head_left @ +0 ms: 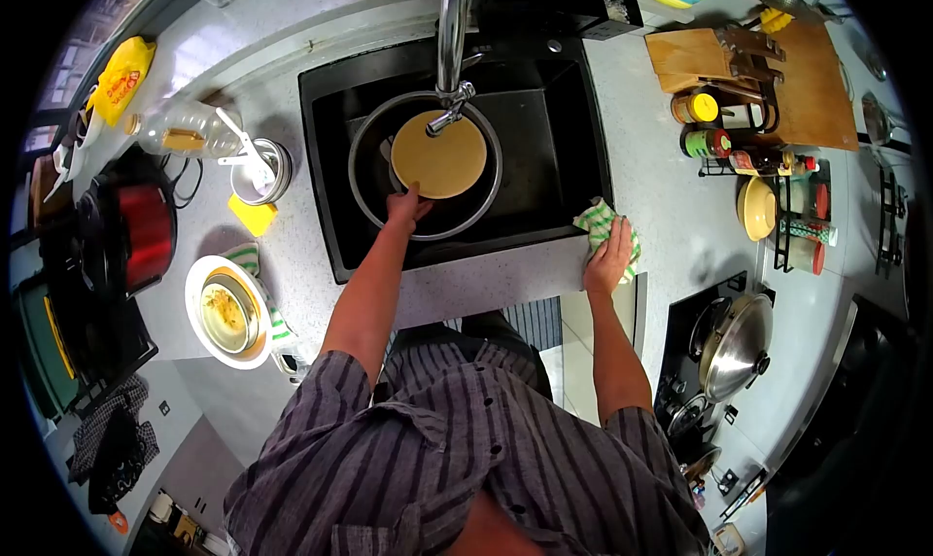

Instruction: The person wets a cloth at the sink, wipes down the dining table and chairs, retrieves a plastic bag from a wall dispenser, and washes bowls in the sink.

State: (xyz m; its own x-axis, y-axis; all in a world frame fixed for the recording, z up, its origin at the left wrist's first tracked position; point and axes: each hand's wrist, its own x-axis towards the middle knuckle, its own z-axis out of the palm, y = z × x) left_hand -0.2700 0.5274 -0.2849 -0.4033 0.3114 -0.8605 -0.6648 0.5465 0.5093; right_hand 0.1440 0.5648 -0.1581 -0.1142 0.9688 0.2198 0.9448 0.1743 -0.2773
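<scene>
My left hand (406,209) reaches into the black sink (554,221) and grips the near edge of a tan plate (442,156). That plate sits in a round metal basin (494,182) under the chrome faucet (451,41); whatever lies beneath it is mostly hidden. On the counter just right of the sink, my right hand (610,253) presses on a green-and-white striped dishcloth (596,218), its fingers together over the bunched fabric.
Left of the sink are stacked bowls (255,185) with white spoons, a yellow sponge (255,215), a plastic bottle (194,128) and a white bowl (199,340) holding dishes. To the right stand seasoning jars (705,143), a wooden board (812,89) and a lidded pan (739,347) on the stove.
</scene>
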